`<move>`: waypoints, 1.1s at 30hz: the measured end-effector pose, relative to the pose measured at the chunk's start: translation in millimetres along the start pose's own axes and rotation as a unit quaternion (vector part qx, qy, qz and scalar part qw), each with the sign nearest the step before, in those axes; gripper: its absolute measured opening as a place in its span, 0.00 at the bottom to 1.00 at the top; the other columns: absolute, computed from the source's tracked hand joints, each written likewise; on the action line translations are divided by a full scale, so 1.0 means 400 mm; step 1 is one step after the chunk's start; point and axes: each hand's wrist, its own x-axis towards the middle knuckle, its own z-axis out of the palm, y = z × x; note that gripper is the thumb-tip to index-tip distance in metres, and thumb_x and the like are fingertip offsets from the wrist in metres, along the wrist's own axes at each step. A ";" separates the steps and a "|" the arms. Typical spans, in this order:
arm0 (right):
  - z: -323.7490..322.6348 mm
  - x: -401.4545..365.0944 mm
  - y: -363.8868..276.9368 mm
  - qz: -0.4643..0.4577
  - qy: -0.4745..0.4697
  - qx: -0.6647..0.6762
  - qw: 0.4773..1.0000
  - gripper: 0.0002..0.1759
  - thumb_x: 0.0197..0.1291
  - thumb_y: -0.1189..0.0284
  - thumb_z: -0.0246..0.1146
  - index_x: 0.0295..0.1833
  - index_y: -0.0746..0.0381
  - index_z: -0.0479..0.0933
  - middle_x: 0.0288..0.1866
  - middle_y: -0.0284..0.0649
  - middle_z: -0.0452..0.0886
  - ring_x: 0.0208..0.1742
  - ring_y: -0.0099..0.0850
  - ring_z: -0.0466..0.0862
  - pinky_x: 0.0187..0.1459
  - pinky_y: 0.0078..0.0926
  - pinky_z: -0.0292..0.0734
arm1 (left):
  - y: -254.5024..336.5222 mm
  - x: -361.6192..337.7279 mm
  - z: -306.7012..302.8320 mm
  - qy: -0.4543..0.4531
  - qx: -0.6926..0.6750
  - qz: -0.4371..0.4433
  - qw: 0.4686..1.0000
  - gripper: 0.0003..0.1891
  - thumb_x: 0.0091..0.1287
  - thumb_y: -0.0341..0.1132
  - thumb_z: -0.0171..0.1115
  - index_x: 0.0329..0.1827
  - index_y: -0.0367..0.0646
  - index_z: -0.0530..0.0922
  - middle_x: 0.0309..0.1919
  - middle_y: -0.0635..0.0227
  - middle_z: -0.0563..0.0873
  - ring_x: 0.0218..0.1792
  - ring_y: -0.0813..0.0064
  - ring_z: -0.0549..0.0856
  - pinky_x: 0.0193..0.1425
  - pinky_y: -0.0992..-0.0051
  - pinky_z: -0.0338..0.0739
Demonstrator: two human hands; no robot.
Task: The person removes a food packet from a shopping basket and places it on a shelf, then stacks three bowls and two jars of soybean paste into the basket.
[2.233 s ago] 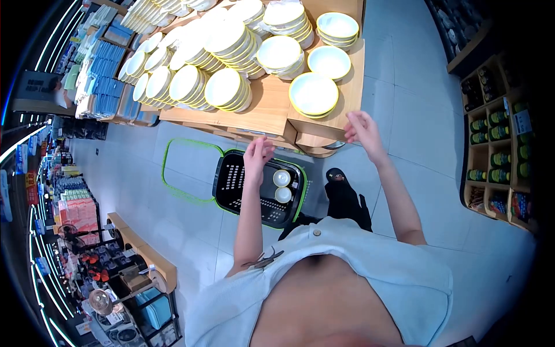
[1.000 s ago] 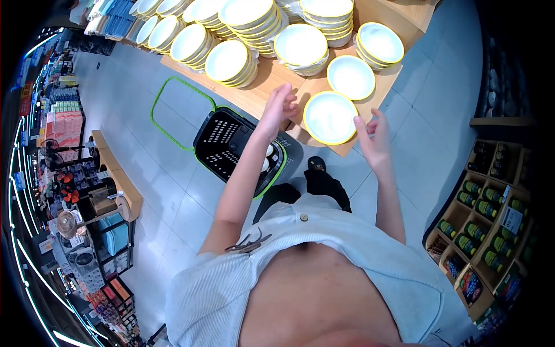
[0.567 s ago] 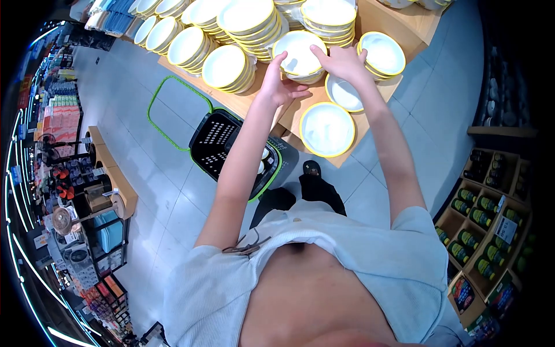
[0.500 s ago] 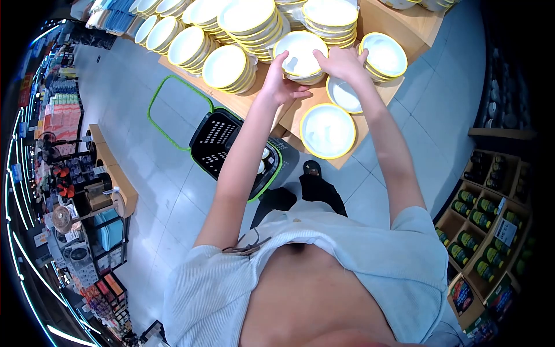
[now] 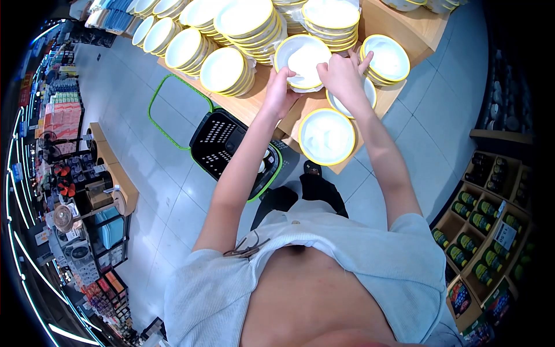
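Observation:
A white bowl with a yellow rim is between my hands at the front edge of the wooden display table. My left hand grips its left side, thumb over the rim and fingers underneath. At its right rim is my right hand, thumb and some fingers bent together at the edge, another finger stretched toward the stack on the right. Just below, one bowl lies partly hidden by my right hand, and another bowl sits nearer me.
Stacks of yellow-rimmed bowls line the table's left side. A black basket with a green rim and handle stands on the floor at left, with small items inside. Shelves with jars are at right, and shelves of goods at left.
My left hand has closed further under the bowl, which now stands a little apart from the ones beneath. My right hand's fingers have curled in at its right rim.

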 end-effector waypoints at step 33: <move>0.136 -0.628 -0.613 0.049 0.166 0.437 0.883 0.21 0.57 0.82 0.56 0.58 0.69 0.70 0.39 0.43 0.82 0.39 0.23 0.81 0.37 0.20 0.76 | 0.061 -0.611 -0.523 -0.061 0.289 0.449 0.843 0.32 0.59 0.23 0.46 0.70 0.34 0.54 0.71 0.45 0.54 0.73 0.53 0.54 0.74 0.63 0.47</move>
